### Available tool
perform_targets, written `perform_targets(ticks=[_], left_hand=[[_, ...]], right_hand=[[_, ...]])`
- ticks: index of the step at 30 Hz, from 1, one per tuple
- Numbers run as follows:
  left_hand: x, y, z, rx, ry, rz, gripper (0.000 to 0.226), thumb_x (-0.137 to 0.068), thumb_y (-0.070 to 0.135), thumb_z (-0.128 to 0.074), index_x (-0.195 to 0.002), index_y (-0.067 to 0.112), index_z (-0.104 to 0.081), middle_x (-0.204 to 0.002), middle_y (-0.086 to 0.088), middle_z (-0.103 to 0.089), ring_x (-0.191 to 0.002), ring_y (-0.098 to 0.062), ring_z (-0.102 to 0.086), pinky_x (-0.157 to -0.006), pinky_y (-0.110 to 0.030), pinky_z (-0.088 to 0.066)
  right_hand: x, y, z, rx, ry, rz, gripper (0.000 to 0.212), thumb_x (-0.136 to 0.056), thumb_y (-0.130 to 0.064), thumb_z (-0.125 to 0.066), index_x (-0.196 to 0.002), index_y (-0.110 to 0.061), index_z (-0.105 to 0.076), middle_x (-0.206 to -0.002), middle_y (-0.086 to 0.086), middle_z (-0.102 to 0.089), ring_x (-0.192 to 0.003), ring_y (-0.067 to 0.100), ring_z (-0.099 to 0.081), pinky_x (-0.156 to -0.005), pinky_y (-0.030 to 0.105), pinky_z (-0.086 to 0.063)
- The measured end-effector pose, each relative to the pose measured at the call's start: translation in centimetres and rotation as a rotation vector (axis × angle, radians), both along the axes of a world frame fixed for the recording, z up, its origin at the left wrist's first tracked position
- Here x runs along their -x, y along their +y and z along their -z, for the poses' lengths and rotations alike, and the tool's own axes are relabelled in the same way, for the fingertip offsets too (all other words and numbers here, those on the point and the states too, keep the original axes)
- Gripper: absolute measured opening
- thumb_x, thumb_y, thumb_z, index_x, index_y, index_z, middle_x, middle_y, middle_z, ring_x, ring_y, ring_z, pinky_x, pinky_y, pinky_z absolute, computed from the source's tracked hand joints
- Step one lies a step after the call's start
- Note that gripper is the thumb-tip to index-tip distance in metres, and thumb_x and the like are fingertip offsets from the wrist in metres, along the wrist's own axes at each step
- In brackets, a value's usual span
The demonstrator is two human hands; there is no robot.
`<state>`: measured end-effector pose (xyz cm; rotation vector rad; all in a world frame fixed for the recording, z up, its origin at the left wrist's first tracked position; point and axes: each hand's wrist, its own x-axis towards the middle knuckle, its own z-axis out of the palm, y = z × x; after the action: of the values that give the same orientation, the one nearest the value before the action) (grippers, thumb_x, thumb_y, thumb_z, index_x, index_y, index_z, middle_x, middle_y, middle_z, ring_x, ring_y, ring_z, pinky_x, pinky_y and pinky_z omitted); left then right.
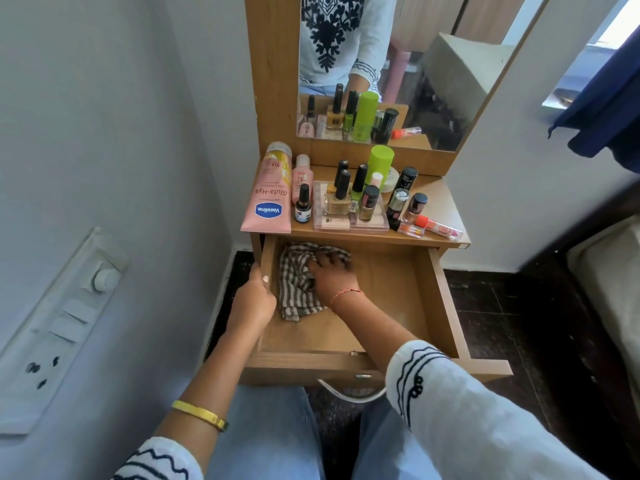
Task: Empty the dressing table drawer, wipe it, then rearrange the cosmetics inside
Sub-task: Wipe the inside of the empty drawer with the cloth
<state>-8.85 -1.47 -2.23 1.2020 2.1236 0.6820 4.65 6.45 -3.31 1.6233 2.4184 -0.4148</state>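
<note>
The wooden drawer is pulled out, and only a grey-and-white striped cloth lies inside it. My right hand presses down on the cloth at the drawer's back left, its fingers spread over the fabric. My left hand grips the drawer's left wall, thumb inside the rim. On the dressing table top stand the cosmetics: a pink Vaseline tube, a smaller pink bottle, several nail polish bottles on a clear tray, a green-capped bottle and an orange lip tube.
A mirror rises behind the table top. A white wall with a switch panel lies close on the left. Dark floor and a bed edge lie to the right. The drawer's metal handle sits above my knees.
</note>
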Motion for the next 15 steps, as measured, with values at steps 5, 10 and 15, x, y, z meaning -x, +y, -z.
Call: perform_targets(ticks=[5, 10, 15], left_hand=[[-0.1, -0.4, -0.2, -0.003, 0.047, 0.022, 0.053, -0.095, 0.011, -0.032, -0.145, 0.02, -0.019, -0.09, -0.004, -0.055, -0.059, -0.007, -0.045, -0.047, -0.022, -0.033], [-0.1, -0.4, -0.6, 0.01, 0.013, 0.004, 0.054, -0.094, 0.009, -0.033, -0.145, 0.02, -0.018, -0.113, -0.013, -0.06, -0.057, -0.003, -0.041, -0.045, -0.02, -0.032], [-0.5, -0.1, -0.5, 0.015, -0.024, -0.029, 0.058, -0.094, 0.009, -0.036, -0.146, 0.023, -0.015, -0.112, -0.01, -0.06, -0.058, -0.005, -0.043, -0.045, -0.019, -0.032]], right_hand=[[-2.8, 0.2, -0.3, 0.047, -0.021, 0.162, 0.06, -0.089, -0.016, -0.046, -0.143, -0.027, -0.023, -0.157, 0.001, -0.008, -0.142, 0.035, -0.005, -0.113, 0.055, -0.016], [-4.4, 0.5, -1.0, 0.146, 0.176, 0.44, 0.068, -0.089, -0.056, -0.032, -0.145, -0.021, -0.02, -0.157, 0.01, -0.006, -0.142, 0.039, -0.006, -0.115, 0.053, -0.013], [-2.5, -0.2, -0.5, 0.226, 0.244, 0.569, 0.107, -0.069, -0.083, -0.037, -0.148, -0.021, 0.003, -0.154, 0.012, 0.018, -0.139, 0.043, 0.016, -0.11, 0.06, 0.009]])
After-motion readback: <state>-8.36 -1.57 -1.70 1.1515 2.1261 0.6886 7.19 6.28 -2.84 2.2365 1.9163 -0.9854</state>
